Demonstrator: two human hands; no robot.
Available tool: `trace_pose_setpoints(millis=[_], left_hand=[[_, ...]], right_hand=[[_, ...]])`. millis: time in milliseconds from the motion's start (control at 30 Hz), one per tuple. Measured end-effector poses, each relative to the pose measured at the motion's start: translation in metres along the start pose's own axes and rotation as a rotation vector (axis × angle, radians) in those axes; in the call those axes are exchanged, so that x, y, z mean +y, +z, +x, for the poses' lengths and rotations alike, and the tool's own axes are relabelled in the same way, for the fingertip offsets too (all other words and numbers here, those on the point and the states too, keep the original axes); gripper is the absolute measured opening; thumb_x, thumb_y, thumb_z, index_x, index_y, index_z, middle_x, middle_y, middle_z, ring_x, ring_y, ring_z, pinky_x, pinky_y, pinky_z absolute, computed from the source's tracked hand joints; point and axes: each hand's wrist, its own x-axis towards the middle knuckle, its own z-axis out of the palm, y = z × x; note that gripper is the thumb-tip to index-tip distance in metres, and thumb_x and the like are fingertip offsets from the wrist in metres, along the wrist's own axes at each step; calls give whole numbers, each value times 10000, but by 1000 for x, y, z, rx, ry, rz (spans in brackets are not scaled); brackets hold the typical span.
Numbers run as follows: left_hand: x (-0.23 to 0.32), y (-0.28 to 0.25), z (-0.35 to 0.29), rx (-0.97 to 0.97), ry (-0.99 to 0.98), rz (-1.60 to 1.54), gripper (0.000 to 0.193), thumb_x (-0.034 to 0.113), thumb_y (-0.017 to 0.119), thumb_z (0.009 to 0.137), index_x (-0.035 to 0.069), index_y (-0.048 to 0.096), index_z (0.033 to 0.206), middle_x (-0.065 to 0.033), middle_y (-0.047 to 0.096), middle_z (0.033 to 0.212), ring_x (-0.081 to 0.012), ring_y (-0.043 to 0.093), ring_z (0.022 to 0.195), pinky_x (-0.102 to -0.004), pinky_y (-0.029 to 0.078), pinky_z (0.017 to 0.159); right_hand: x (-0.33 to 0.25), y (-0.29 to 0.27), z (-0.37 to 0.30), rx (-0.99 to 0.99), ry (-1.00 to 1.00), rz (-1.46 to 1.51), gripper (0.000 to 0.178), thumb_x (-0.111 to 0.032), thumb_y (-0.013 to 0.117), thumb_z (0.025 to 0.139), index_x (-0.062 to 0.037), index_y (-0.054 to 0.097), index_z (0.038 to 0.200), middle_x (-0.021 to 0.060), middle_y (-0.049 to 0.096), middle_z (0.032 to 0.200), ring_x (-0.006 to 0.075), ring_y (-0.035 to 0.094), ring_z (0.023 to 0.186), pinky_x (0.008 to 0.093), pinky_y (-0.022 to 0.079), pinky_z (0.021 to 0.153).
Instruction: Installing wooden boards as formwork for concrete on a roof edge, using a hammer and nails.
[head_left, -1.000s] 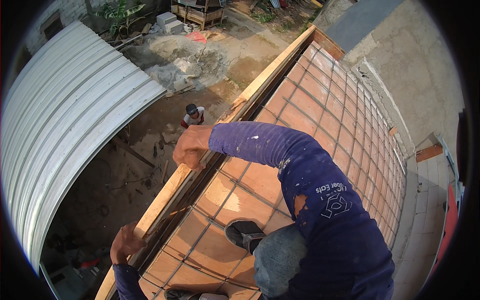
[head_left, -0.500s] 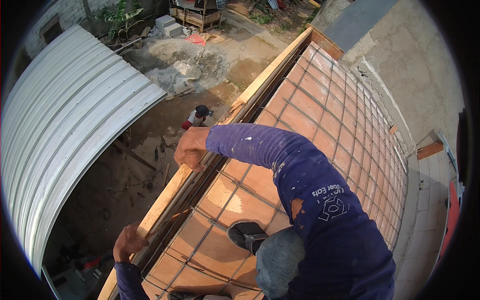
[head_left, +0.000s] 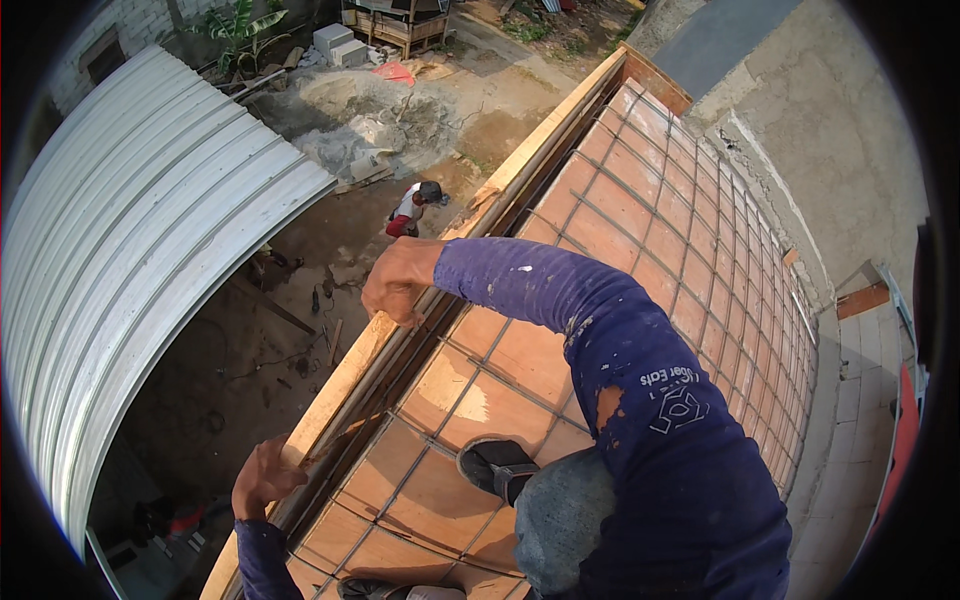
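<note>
A long wooden formwork board (head_left: 335,398) runs diagonally along the raised edge of the deck. My right hand (head_left: 400,280) reaches across and curls over its top, fingers wrapped on the wood. Lower down the same board, my left hand (head_left: 268,478) grips the edge with bent fingers; parts of them are hidden behind the wood. Just inside the board, long steel bars (head_left: 400,362) lie in a dark narrow trough. A grid of thin steel rebar (head_left: 690,255) covers the plywood deck (head_left: 515,385) beside me.
My sandalled foot (head_left: 492,468) stands on the plywood among the bars. Beyond the board is a drop to the dirt ground, where another person (head_left: 415,208) walks. A corrugated metal roof (head_left: 160,230) curves at left; a concrete wall (head_left: 825,130) borders the right.
The person below has moved up and right in the view and stands more upright. My right hand appears slightly farther right and higher; both hands stay on the board.
</note>
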Motion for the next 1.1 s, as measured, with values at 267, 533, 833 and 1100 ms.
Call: trace_pose_setpoints(millis=[267,533,833,1100], left_hand=[[-15,3,-3,32,-17,38,771,285,746,533,-43,582,1213,-244,651,1054,-365,617,1015,-385,480,895],[2,-5,-14,39,11,48,777,305,743,533,-42,584,1210,-240,652,1051,-372,620,988,-389,484,880],[-7,4,-11,37,-35,101,766,340,746,553,-5,583,1217,-246,620,1137,-366,586,1068,-396,456,938],[46,17,15,263,136,113,695,330,816,562,47,608,1162,-207,664,1032,-362,638,978,-417,511,873]], right_hand=[[-5,3,-10,85,-32,30,566,-172,738,608,-218,659,1167,59,683,1080,273,627,1005,448,484,786],[-13,1,-13,25,28,44,661,-175,760,576,-245,638,1222,67,643,1205,274,599,1099,416,486,864],[-15,0,-25,77,-14,46,540,-128,718,619,-189,658,1152,91,685,1052,278,632,994,428,488,783],[-12,10,-10,69,-31,21,582,-106,743,605,-188,652,1175,92,687,1061,283,638,993,438,495,774]])
